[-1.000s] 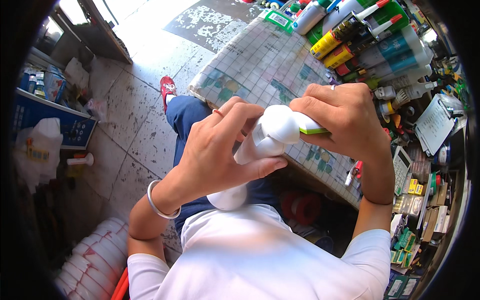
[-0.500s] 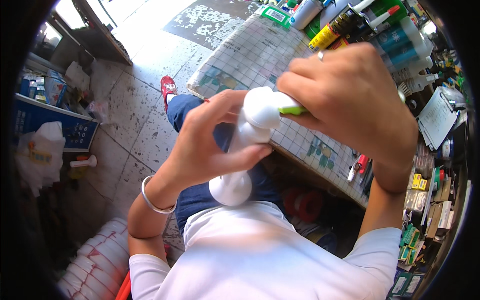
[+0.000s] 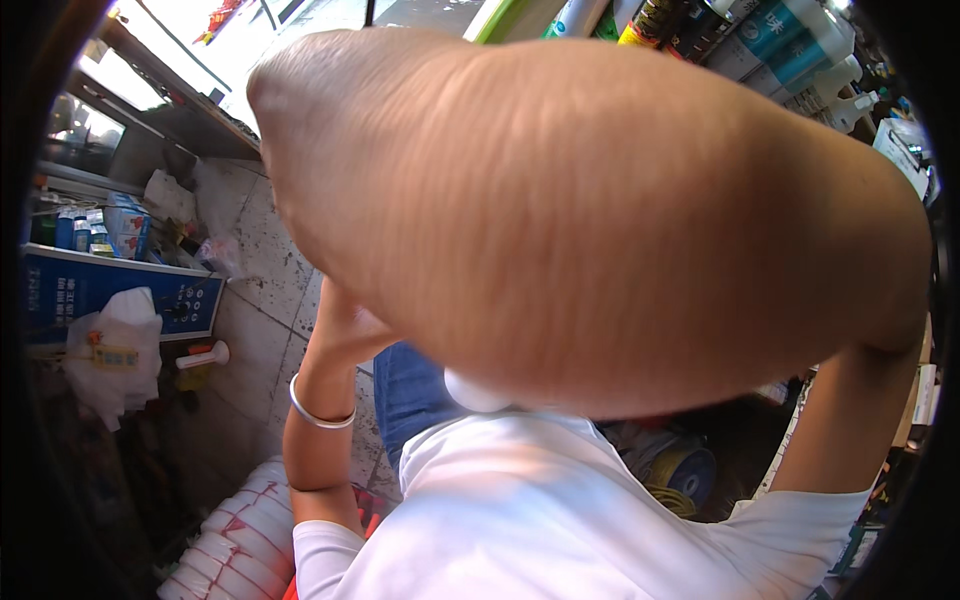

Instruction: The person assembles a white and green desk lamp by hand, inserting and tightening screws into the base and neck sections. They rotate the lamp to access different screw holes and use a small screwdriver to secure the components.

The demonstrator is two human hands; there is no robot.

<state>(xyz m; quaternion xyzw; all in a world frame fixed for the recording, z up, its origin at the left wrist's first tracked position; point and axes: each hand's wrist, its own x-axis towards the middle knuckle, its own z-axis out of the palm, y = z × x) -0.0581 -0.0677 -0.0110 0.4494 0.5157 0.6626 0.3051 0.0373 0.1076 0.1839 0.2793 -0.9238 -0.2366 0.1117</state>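
Observation:
My right hand and forearm (image 3: 520, 210) are raised very close to the view, blurred, and cover most of its middle. The right fingers, and anything in them, do not show. Behind, only the wrist and heel of my left hand (image 3: 352, 325) can be seen, with a silver bangle (image 3: 322, 408) below; its fingers are hidden. The rounded lower end of a white, knobbed plastic piece (image 3: 478, 392) shows beneath my right forearm, just above my lap and near my left hand. The rest of the piece is covered.
Bottles and cans (image 3: 790, 45) crowd the upper right. At left are a blue panel (image 3: 190, 305), a white plastic bag (image 3: 125, 345) and a white tube-like item (image 3: 203, 357). Wrapped white rolls (image 3: 235, 535) stand lower left. A cable spool (image 3: 685, 475) lies beneath the bench.
My right hand, earlier holding a green item against the white piece's top, has come up and leftward, blocking the view. The white piece's lower end stays near my lap. The view has shifted slightly.

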